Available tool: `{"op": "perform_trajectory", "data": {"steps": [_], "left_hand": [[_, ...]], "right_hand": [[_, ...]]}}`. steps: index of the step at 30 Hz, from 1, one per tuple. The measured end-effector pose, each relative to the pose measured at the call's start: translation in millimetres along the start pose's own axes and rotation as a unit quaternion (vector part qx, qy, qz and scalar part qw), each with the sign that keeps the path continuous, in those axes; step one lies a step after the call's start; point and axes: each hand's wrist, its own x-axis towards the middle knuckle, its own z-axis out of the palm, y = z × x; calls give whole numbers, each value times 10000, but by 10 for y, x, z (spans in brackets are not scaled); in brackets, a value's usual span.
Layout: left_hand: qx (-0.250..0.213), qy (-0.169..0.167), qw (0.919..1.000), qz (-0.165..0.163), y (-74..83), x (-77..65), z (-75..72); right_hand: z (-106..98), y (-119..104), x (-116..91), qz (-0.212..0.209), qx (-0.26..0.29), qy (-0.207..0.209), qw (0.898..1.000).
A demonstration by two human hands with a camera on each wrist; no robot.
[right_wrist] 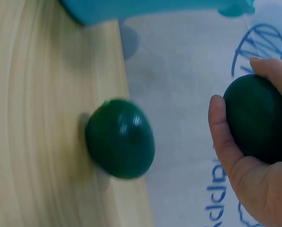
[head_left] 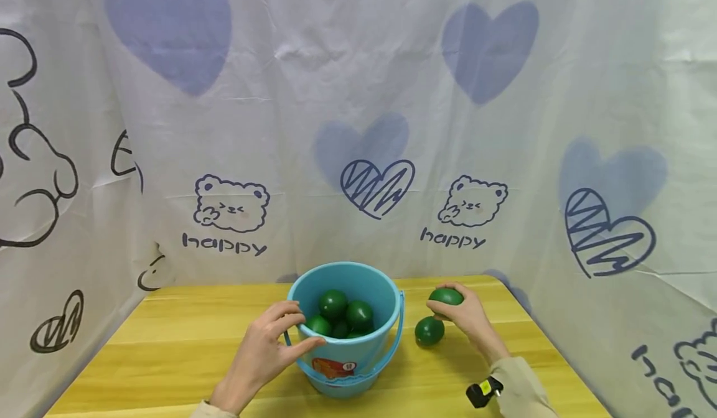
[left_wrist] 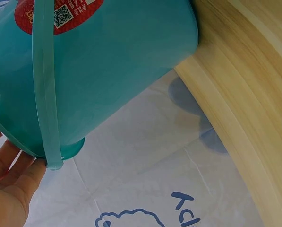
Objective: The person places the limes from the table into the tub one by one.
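A light blue bucket (head_left: pixel 358 356) stands upright on the table, with several dark green avocados (head_left: pixel 359 314) inside. My left hand (head_left: pixel 266 340) holds its rim at the left, fingers over the edge and thumb along the front. The left wrist view shows those fingers (left_wrist: pixel 29 175) beside the handle joint. To the right of the bucket, my right hand (head_left: pixel 473 315) grips one avocado (right_wrist: pixel 256 118) between thumb and fingers, raised off the table. Another avocado (right_wrist: pixel 121 138) lies on the tabletop just below that hand.
The yellow wood-grain table (head_left: pixel 185 343) ends at a white curtain (head_left: pixel 302 219) printed with hearts and bears, which also hangs along both sides. The bucket's blue handle (head_left: pixel 392 349) hangs down across its front. A small black device (head_left: pixel 484 392) sits at the right wrist.
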Motion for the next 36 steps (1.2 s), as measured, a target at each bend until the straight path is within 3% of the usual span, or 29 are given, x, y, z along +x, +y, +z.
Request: {"op": "perform_trajectory", "data": {"steps": [9, 22, 36], "left_hand": [[-8, 62, 10000, 8, -6, -29, -10], [-160, -39, 9999, 42, -14, -27, -23], [-42, -39, 10000, 3, -7, -28, -21]], "right_hand": [[230, -277, -65, -421, -517, -66, 9978], [479, -692, -195, -687, -192, -278, 9971], [736, -850, -259, -1101, -169, -654, 9916]]}}
